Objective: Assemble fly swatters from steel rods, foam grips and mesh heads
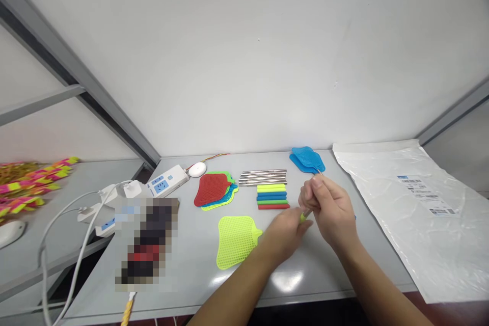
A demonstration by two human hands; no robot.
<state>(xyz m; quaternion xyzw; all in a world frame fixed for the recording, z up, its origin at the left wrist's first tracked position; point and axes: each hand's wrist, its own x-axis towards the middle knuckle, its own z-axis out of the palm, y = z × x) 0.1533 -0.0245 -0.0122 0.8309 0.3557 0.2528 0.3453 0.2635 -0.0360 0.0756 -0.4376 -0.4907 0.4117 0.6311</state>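
My left hand [284, 234] is closed round a yellow-green handle tube [304, 216], and only the tube's end shows past the fingers. My right hand [332, 209] grips a thin metal rod [319, 171]; its tip pokes out above the fist. Between the two hands, rod and tube meet in line, but how far one sits inside the other is hidden. Left of my left hand lies a yellow-green fly swatter head [237, 241], flat on the table. Just beyond the hands are several coloured handle tubes [272, 197] in a row and several metal rods [263, 177].
Red, blue and green swatter heads [212, 189] overlap at centre left. Blue swatters [306, 159] lie at the back. A white plastic bag [405, 204] covers the right side. On the left are a power strip [168, 181], a blurred-out phone-like object [148, 242] and white cables [82, 252].
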